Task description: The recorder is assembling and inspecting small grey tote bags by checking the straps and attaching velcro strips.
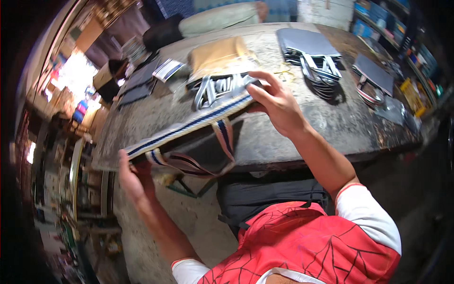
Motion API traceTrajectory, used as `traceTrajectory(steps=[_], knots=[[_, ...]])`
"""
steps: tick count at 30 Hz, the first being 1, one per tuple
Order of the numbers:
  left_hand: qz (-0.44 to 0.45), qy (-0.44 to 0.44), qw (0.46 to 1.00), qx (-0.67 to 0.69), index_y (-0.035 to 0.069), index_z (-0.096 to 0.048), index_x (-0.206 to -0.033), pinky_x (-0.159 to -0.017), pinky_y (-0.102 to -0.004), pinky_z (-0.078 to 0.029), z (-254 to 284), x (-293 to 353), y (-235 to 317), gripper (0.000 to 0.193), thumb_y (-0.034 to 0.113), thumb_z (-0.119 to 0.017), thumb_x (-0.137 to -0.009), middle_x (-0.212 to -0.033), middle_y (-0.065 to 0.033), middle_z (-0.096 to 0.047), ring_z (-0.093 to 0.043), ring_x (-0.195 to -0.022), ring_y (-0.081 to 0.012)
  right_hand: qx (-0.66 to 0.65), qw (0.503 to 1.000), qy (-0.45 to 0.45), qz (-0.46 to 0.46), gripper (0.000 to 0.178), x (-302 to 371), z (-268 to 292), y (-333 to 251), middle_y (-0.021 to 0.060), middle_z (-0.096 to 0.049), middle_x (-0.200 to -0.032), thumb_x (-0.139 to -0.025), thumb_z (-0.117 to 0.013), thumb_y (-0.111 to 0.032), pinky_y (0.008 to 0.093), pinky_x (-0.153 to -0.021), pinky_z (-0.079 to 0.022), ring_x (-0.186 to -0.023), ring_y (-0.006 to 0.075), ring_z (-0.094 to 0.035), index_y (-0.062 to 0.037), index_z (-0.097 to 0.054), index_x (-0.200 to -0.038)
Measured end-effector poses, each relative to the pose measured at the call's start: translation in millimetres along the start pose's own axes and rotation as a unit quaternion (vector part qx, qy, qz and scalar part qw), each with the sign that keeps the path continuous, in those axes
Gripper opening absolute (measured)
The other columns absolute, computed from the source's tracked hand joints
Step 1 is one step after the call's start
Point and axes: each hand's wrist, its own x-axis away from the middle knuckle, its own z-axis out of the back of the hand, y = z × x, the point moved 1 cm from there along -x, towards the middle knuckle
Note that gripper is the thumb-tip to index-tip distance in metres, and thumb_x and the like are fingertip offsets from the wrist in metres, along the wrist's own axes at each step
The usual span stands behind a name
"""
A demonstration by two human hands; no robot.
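Observation:
Stretched between my hands is a tote bag (191, 125), seen mostly along its top edge, which has a white and navy striped band. Its striped strap handle (229, 144) hangs in a loop below that edge, over the front of the table. My left hand (135, 179) is closed on the bag's near left end, some fingers hidden beneath it. At the far right end my right hand (276, 104) pinches the other corner between thumb and fingers. The bag slants up from left to right, held above the tabletop.
The dark worn table (279, 137) carries a tan bag stack (220, 54) with striped handles, a grey bag stack (309, 45), and another grey bag (373, 73) on the right. Dark fabric pieces (139, 78) lie left. A black-covered seat (269, 196) stands before me.

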Motion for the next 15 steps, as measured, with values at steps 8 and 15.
traceTrajectory(steps=[8, 15], knots=[[0.005, -0.261, 0.965, 0.027, 0.0, -0.051, -0.125, -0.091, -0.0374, -0.047, -97, -27, 56, 0.044, 0.031, -0.051, -0.094, -0.117, -0.0132, -0.062, -0.06, -0.106, -0.0217, 0.047, 0.988, -0.022, 0.146, 0.03, 11, 40, -129, 0.0027, -0.059, -0.108, -0.092, -0.059, -0.026, 0.0338, -0.074, -0.055, -0.1, 0.011, -0.057, -0.007, -0.059, -0.115], [0.079, -0.427, 0.896, 0.096, -0.001, -0.058, -0.11, -0.093, -0.0406, -0.047, -249, -22, 18, 0.032, 0.025, -0.045, -0.097, -0.104, -0.0168, -0.066, -0.065, -0.096, -0.0253, 0.104, 0.969, 0.033, 0.223, 0.035, 70, 132, -227, 0.0037, -0.055, -0.12, -0.094, -0.055, -0.025, 0.0438, -0.083, -0.051, -0.104, 0.0212, -0.057, -0.0099, -0.051, -0.125]])
